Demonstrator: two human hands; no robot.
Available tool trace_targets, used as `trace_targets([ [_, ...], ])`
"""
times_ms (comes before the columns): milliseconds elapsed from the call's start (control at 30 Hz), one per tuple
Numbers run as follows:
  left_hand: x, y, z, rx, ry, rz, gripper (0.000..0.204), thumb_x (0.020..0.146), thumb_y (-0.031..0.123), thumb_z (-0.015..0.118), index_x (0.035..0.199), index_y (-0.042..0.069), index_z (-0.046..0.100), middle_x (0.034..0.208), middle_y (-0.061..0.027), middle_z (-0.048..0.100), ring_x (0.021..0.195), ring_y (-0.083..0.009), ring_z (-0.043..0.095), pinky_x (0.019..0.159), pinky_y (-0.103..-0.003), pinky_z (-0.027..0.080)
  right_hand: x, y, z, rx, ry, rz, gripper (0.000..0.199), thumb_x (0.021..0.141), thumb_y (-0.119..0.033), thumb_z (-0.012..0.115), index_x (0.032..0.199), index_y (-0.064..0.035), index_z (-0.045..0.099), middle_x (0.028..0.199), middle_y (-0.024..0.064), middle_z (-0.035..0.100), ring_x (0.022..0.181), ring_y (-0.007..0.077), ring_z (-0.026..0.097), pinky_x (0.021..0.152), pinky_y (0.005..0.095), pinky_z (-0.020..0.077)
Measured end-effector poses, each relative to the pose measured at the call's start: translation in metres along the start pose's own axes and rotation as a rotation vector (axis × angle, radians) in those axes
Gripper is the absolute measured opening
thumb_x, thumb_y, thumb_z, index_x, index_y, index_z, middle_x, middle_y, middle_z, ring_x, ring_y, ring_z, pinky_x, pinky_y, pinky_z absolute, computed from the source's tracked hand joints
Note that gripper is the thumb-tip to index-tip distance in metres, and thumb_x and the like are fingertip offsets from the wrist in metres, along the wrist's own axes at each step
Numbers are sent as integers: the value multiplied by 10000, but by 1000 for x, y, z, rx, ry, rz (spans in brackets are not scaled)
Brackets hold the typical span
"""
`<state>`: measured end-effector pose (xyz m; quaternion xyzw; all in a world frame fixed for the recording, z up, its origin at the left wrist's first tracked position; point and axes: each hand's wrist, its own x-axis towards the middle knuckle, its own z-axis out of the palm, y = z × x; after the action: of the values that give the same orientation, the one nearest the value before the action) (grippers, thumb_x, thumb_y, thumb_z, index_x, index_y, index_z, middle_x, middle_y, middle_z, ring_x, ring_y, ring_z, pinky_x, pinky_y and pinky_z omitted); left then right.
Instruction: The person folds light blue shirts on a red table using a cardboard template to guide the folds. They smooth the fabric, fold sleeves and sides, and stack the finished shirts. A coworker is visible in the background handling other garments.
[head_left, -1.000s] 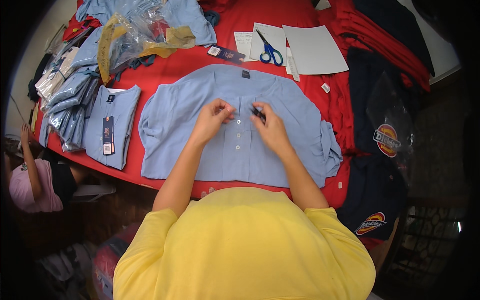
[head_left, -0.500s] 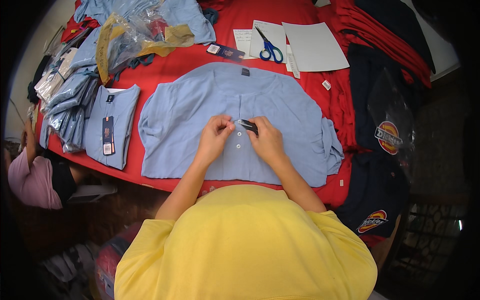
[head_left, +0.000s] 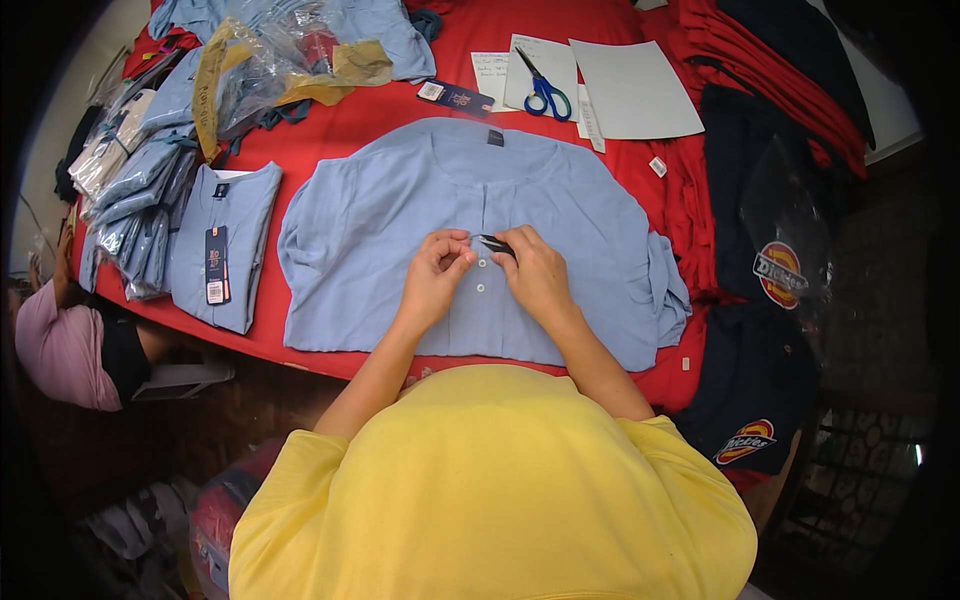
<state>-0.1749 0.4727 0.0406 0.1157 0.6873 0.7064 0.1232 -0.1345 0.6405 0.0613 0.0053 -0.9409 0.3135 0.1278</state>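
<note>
A light blue shirt (head_left: 370, 230) lies spread on the red-covered table, its round neckline away from me and small white buttons (head_left: 481, 288) down its placket. My right hand (head_left: 535, 280) is closed around small black thread snips (head_left: 498, 244), whose tip points left at the placket. Close beside that tip, my left hand (head_left: 436, 272) pinches thumb and fingers together over the placket. What it pinches, perhaps thread or cloth, is too small to make out.
Blue-handled scissors (head_left: 546, 98) rest on papers at the back, beside a white card (head_left: 640, 90). At left are a folded, tagged blue shirt (head_left: 248, 240) and bagged garments (head_left: 150, 215). Dark garments (head_left: 745, 370) line the right edge. Another person's pink sleeve (head_left: 60, 340) shows at far left.
Both hands stay over the placket with barely any movement. The snips have turned slightly in my right hand, and the whole view has shifted a little.
</note>
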Motion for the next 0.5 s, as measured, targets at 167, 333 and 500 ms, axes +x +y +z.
trace_targets([
  [167,2,-8,-2,4,31,-19,83,891,60,632,907,-22,632,1193,-100,534,933,-120,574,828,-249,483,-1,-5,-6,13,-42,14,174,820,-119,670,979,-67,623,963,84,588,795,311,628,685,411,507],
  [333,0,0,1,33,5,30,90,902,67,620,896,-23,612,1154,-91,553,901,-126,582,803,-255,484,0,0,-1,16,-45,24,167,829,-118,660,984,-64,627,959,84,584,823,316,622,695,406,505],
  [500,3,9,-2,283,80,199,87,872,58,637,919,-8,604,1031,-96,589,820,-184,609,735,-284,493,1,2,-6,140,-44,126,194,853,-115,649,1023,-28,616,1008,106,614,814,297,641,701,380,511],
])
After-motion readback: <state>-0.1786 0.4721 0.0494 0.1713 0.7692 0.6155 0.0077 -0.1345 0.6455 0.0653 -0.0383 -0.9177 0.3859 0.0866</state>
